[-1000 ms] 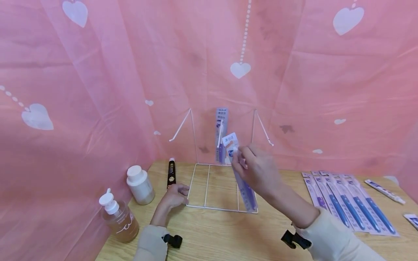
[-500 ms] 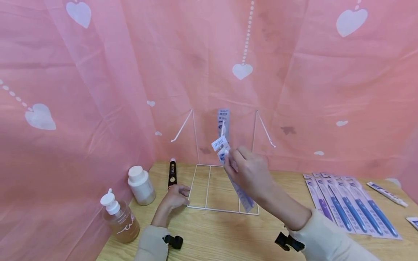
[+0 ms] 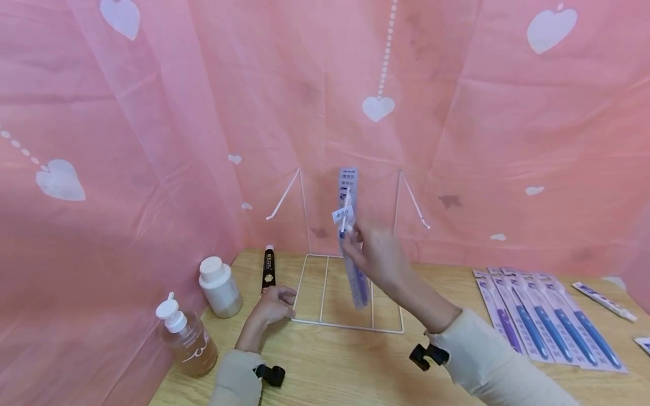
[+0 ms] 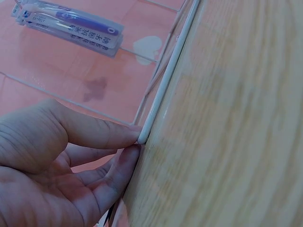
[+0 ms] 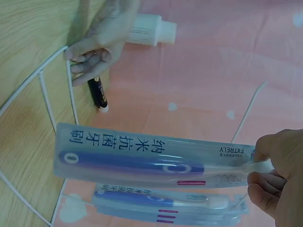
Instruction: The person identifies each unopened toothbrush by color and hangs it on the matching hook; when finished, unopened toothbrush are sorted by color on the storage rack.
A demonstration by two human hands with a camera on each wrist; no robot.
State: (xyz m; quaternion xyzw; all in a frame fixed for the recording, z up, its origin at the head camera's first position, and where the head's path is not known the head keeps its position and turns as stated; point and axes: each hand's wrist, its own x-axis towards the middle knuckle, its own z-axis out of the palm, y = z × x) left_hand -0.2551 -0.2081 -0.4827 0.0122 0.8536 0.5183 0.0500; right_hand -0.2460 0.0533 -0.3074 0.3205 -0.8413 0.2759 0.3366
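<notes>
At left, a pump bottle (image 3: 188, 340) holds amber liquid (image 3: 195, 362). Fingers clamped, the right hand (image 3: 382, 260) grips a packaged toothbrush (image 5: 137, 163), the left hand (image 3: 273, 305) a wire rack (image 4: 163, 87)

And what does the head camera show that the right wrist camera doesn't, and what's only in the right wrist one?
Only the head view shows the pump bottle, the toothbrush packs lying at the right and the white tubes beside them.

Only the right wrist view shows the held toothbrush pack with its pink stripe and readable "EXTRELY".

Both show the left hand on the wire rack, the right hand holding that pack, the white bottle and black tube.
</notes>
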